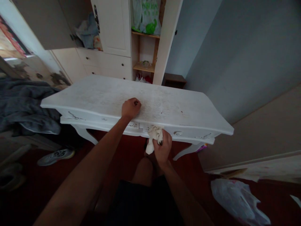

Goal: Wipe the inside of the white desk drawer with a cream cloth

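Observation:
A white table [105, 94] with curved legs and a carved front stands before me, its top smudged and stained. My left hand [131, 107] rests closed on the top near the front edge. Something small and dark shows at its curled fingers, too little to name. Lower down, my right hand [162, 146] grips a crumpled white cloth [155, 133] and presses it against the front face between two carved parts. One end of the cloth hangs below the table's edge. A round carved ornament [178, 133] sits just right of it.
Behind the table stands a white cabinet [116, 29] with open doors and a plastic bag [150, 17] on a shelf. Dark grey fabric [25, 103] is heaped at left, above a shoe [55, 157]. A clear plastic bag [237, 199] lies on the floor at right.

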Motion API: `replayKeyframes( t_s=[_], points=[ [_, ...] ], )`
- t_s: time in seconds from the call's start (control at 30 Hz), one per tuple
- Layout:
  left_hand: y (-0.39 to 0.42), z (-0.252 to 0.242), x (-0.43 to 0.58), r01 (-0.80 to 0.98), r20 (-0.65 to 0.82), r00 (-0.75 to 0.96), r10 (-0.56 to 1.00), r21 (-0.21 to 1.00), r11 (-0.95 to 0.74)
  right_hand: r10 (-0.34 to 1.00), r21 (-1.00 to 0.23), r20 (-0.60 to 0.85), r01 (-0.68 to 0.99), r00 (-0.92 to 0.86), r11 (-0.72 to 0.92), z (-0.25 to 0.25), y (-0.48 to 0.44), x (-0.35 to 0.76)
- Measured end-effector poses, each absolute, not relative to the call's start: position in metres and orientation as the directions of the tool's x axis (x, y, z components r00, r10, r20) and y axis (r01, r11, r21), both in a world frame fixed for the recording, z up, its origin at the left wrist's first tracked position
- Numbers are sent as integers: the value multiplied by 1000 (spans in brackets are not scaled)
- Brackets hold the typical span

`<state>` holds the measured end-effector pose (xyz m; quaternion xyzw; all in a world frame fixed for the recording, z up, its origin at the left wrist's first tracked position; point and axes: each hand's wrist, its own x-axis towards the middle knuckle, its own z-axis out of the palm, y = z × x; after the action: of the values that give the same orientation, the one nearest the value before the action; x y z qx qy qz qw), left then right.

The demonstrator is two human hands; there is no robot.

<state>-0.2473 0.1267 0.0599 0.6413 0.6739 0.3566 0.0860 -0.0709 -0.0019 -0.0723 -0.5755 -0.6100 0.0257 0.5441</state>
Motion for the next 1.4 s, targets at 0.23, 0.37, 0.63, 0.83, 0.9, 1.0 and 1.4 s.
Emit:
replayKeyframes(
  t_s=[0.23, 0.37, 0.63, 0.83, 0.9, 1.0, 1.4],
  points=[
    [127, 61, -247, 804, 338, -166, 926, 590, -71, 724, -358, 680, 810, -115, 465, -66, 4, -96],
    [128, 60, -247, 799, 338, -175, 925, 597, -67, 776, -151, 512, 851, -369, 504, -54, 2, -94],
    [127, 59, -248, 779, 356, -174, 918, 620, -93, 839, -12, 273, 870, -471, 492, -68, -6, -84],
    [127, 59, -248, 779, 361, -180, 915, 621, -92, 922, -163, 249, 926, -296, 342, -94, -17, -44],
    [128, 58, -248, 775, 362, -185, 914, 625, -90, 882, -230, 375, 893, -284, 386, -90, -24, -33],
    [128, 59, -247, 769, 360, -185, 914, 632, -94, 775, -286, 575, 822, -264, 492, -74, -30, -27],
    [130, 59, -250, 783, 373, -175, 911, 614, -101, 763, -72, 576, 912, -293, 405, -98, -9, 4]
  ],
)
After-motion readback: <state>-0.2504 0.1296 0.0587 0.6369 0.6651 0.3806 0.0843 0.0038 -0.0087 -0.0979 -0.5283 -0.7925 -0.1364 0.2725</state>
